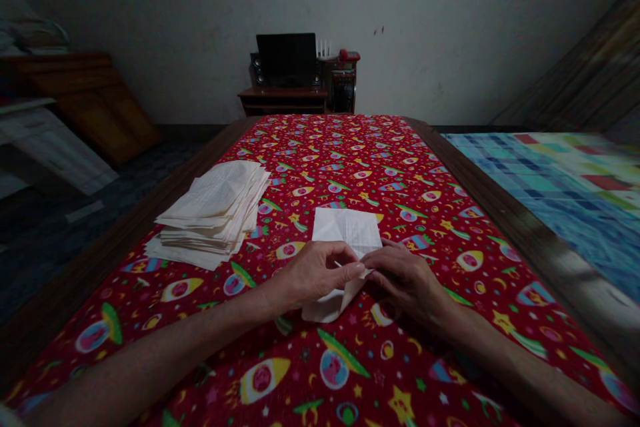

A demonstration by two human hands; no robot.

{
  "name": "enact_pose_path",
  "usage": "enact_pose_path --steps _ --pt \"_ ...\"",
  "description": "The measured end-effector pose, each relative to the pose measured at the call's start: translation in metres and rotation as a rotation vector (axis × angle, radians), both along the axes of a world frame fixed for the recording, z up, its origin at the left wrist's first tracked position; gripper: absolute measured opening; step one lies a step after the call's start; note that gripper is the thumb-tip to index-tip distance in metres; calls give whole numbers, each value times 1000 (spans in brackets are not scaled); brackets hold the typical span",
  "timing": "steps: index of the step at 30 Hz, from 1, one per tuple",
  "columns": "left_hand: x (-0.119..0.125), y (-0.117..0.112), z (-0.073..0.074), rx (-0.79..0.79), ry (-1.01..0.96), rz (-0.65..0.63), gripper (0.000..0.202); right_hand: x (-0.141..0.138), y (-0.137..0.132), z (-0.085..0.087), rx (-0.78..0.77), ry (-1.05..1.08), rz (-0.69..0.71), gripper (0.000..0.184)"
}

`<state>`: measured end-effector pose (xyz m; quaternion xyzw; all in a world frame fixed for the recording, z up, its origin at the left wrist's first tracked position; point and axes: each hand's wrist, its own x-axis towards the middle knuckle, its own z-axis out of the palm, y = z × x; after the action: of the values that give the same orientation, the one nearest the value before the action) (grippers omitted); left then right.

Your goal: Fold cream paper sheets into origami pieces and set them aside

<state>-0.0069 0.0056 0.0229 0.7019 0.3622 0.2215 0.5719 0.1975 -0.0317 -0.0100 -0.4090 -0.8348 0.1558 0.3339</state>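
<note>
A white sheet of paper (347, 225) with creases and faint print lies in front of me, partly folded and raised along its middle. My left hand (325, 273) pinches the raised fold between thumb and fingers. From the other side my right hand (400, 270) grips the same fold, its fingertips meeting those of the left. The fingers hide part of the fold. To the left of the sheet stands an uneven stack of printed papers (215, 207), several of them creased.
A red cloth (340, 147) with rockets and stars covers the long table, whose dark wooden edge (465, 187) shows at the sides. At the far wall are a black monitor (287, 59) and speakers. A bed with checked covers (540, 187) lies to the right.
</note>
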Motion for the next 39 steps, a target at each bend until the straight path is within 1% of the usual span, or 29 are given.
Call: enact_pose_path --steps 2,4,7,9,11,12,14,17,18,20,22,23,25,28,30,31,32,33,35,38,39 --pt "1 1 0 -88 -33 -14 20 0 0 0 10 1 -14 15" --pt "1 1 -1 -96 -56 -32 20 -1 -1 0 -1 -10 -18 15" --pt "0 -2 -4 -20 -39 -29 15 -2 -4 2 8 -31 -54 15" --pt "-1 -5 -7 37 20 -6 17 0 -5 2 74 -39 -104 21" --pt "-2 -9 -9 130 80 9 21 3 -6 2 160 -61 -131 31" --pt "-2 -11 -9 191 100 14 21 4 -7 1 197 -83 -124 31" --pt "-3 -14 -9 315 117 17 17 8 -8 1 243 -141 -94 25" --pt "-4 -17 -10 436 97 -2 8 10 -12 2 242 -226 -77 20" --pt "-4 -18 -11 455 89 -6 5 10 -14 3 225 -246 -99 18" --pt "-6 -16 -11 463 78 25 1 11 -16 3 192 -270 -143 15" --pt "-11 -8 -6 451 70 100 5 14 -17 1 193 -247 -153 15" --pt "-16 -2 0 447 58 143 7 17 -16 -2 201 -220 -143 17" --pt "-32 15 15 492 62 244 12 23 -12 -10 273 -144 -141 16" --pt "-74 45 43 553 53 434 18 33 -7 -19 271 -114 -151 18" --pt "-111 64 59 590 47 713 24 37 -5 -20 286 -98 -137 21" --pt "-131 72 65 559 64 847 26 38 -5 -18 269 -106 -106 23" --pt "-150 79 68 525 79 906 26 40 -5 -15 247 -118 -73 23" --pt "-168 85 70 494 97 936 25 41 -5 -12 220 -126 -42 22" --pt "-200 94 66 415 166 980 21 42 -5 -7 189 -96 -27 23" --pt "-234 101 50 312 279 1028 23 42 -5 -3 159 -47 -59 21" --pt "-242 102 44 277 312 1015 26 42 -4 -3 157 -41 -66 20"
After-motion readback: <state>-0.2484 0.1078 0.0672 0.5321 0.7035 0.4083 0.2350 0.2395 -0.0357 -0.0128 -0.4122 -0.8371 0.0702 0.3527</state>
